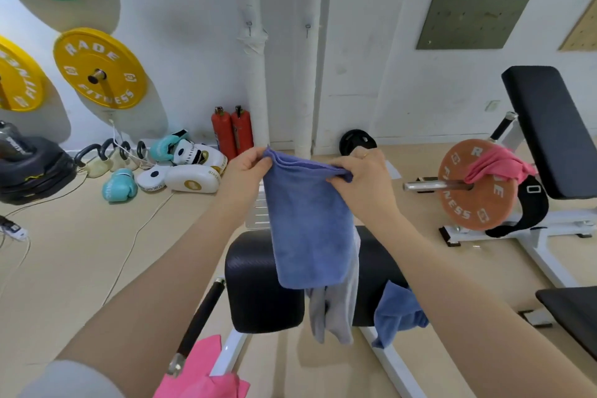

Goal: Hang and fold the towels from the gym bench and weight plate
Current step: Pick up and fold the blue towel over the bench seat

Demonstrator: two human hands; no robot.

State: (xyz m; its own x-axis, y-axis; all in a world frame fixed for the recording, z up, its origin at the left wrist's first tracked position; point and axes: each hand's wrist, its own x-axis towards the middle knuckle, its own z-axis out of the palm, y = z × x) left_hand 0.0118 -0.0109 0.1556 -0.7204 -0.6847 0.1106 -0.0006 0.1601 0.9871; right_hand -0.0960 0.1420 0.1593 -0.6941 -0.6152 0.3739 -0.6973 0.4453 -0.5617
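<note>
A pink towel (206, 371) lies at the bench handle, lower left. The left hand (247, 166) and right hand (361, 176) each pinch a top corner of a folded blue towel (308, 229), its long axis hanging straight down over the bench (255, 287). Farther right, another pink towel (494, 168) drapes the weight plate (478, 200), nearer the right hand.

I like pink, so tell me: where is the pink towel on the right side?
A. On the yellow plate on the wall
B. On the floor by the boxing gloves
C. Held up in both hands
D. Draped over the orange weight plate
D: the pink towel lies over the top of the orange weight plate; both hands hold a blue towel instead.
</note>
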